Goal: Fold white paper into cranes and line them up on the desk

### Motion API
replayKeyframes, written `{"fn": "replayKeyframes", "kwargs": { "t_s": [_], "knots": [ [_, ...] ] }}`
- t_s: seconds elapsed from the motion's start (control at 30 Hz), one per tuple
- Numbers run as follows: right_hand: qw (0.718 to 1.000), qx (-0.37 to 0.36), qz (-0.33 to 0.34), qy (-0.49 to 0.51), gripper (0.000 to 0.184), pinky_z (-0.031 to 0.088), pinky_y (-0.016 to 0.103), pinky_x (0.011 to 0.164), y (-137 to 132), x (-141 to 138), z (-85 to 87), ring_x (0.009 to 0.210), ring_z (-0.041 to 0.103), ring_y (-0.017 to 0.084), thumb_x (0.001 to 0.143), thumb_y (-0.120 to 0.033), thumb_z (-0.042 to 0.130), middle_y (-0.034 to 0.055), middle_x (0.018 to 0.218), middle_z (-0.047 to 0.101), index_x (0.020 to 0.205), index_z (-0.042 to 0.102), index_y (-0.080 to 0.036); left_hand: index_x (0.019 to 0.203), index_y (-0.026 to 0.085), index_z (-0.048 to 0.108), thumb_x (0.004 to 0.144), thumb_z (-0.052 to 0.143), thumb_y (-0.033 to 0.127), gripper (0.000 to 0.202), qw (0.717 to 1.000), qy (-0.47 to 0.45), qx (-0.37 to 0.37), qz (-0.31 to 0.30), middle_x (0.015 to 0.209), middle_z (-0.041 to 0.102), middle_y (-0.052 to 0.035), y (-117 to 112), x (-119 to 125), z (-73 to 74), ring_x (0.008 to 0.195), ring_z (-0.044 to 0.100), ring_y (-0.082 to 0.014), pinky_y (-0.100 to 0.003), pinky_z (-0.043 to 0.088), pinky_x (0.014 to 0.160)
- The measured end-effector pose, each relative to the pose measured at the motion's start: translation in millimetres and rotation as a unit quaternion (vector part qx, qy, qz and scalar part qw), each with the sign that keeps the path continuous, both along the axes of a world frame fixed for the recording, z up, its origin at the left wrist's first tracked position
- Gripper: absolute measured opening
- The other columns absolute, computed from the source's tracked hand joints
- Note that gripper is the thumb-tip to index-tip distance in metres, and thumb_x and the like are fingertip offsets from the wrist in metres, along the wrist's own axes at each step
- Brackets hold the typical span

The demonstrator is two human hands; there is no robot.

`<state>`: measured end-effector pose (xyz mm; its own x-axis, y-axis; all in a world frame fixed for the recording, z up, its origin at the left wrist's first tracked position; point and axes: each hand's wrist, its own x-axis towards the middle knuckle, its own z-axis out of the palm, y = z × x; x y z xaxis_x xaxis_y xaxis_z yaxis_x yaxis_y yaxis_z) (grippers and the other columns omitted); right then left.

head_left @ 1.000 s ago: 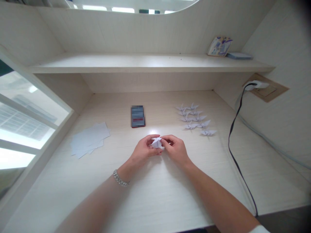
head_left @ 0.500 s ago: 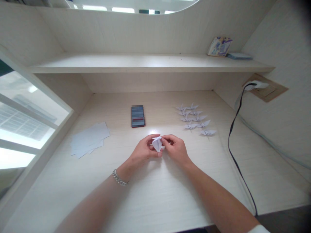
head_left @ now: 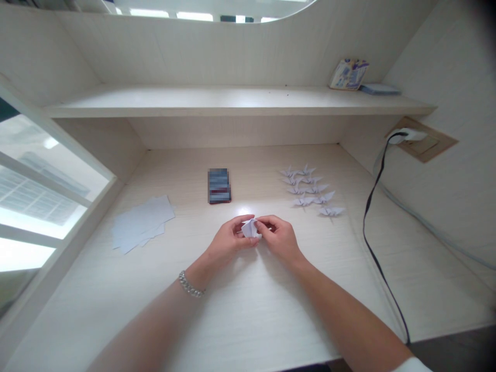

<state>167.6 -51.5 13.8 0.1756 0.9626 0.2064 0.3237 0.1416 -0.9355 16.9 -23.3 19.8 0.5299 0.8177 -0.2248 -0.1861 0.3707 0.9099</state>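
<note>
A small white folded paper crane [head_left: 250, 228] is held between my two hands near the middle of the desk. My left hand [head_left: 231, 236], with a chain bracelet on its wrist, grips it from the left, thumb below and fingers behind. From the right, my right hand [head_left: 278, 235] pinches its edge between thumb and fingers. Part of the folded paper is hidden by the fingers. Beyond my right hand, several finished paper cranes [head_left: 310, 190] stand in two columns on the desk.
White paper sheets [head_left: 145, 222] lie overlapping on the left. A phone-like dark rectangle [head_left: 219, 186], blurred out, rests behind my hands. A black cable [head_left: 370, 227] runs from the wall socket [head_left: 428, 142] down the right side. A small printed packet [head_left: 349, 74] leans on the shelf [head_left: 201, 98].
My left thumb has moved up against the paper, and its front flap, which pointed downward before, now looks shorter and folded up. Both hands stay in nearly the same place.
</note>
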Motion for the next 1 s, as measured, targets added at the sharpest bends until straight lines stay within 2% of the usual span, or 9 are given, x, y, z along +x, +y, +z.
{"fn": "replayKeyframes", "kwargs": {
  "t_s": [0.13,0.3,0.43,0.57,0.77,1.0],
  "knots": [
    [1.0,0.002,0.001,-0.003,0.018,0.048,0.027,0.065,-0.5,-0.2,0.5,0.073,0.063,0.017,0.079,-0.028,0.055,0.0051,0.082,0.069,0.084,0.069,-0.018,0.115,0.016,0.052,0.055,0.078,0.015,0.066,1.0,-0.003,0.012,0.003,0.098,0.06,-0.0081,-0.7,0.6,-0.2,0.079,0.061,-0.015,-0.03,0.048,0.075],
    [1.0,-0.013,0.021,0.01,0.019,0.049,0.027,0.065,-0.2,-0.2,-0.8,0.072,0.063,0.017,0.078,-0.029,0.056,0.0062,0.082,0.07,0.085,0.071,-0.018,0.106,0.014,0.058,0.067,0.07,0.031,0.044,0.999,0.028,0.027,0.02,0.084,0.063,-0.0066,1.3,2.7,-5.1,0.066,0.059,-0.0137,-0.029,0.048,0.063],
    [0.993,-0.06,0.058,0.08,0.022,0.051,0.028,0.061,3.6,0.9,-7.2,0.066,0.063,0.017,0.076,-0.031,0.058,0.0069,0.081,0.07,0.087,0.071,-0.017,0.099,0.012,0.062,0.069,0.068,0.036,0.039,0.995,0.065,0.054,0.044,0.083,0.064,-0.0087,4.4,1.5,-10.4,0.066,0.058,-0.0145,-0.025,0.045,0.058],
    [0.986,-0.087,0.061,0.13,0.021,0.051,0.026,0.057,7.8,3.4,-12.4,0.061,0.062,0.016,0.073,-0.029,0.06,0.006,0.075,0.069,0.086,0.07,-0.015,0.097,0.011,0.064,0.068,0.068,0.036,0.038,0.995,0.068,0.052,0.047,0.081,0.065,-0.0077,4.9,1.0,-11.1,0.063,0.057,-0.0134,-0.024,0.044,0.058],
    [0.984,-0.1,0.088,0.12,0.02,0.051,0.028,0.065,7.3,4.8,-12.0,0.071,0.064,0.018,0.07,-0.027,0.064,0.006,0.081,0.07,0.086,0.07,-0.017,0.097,0.012,0.065,0.07,0.065,0.034,0.035,0.995,0.07,0.06,0.037,0.076,0.065,-0.0059,4.2,1.2,-12.8,0.062,0.057,-0.0131,-0.024,0.043,0.057],
    [0.989,-0.103,0.086,0.068,0.017,0.05,0.029,0.07,5.6,6.0,-9.1,0.075,0.065,0.019,0.07,-0.02,0.061,0.0057,0.082,0.071,0.084,0.07,-0.017,0.099,0.012,0.065,0.073,0.061,0.029,0.031,0.991,0.1,0.092,0.018,0.076,0.064,-0.0054,4.5,-0.1,-16.5,0.063,0.056,-0.0123,-0.023,0.042,0.058]
  ]
}}
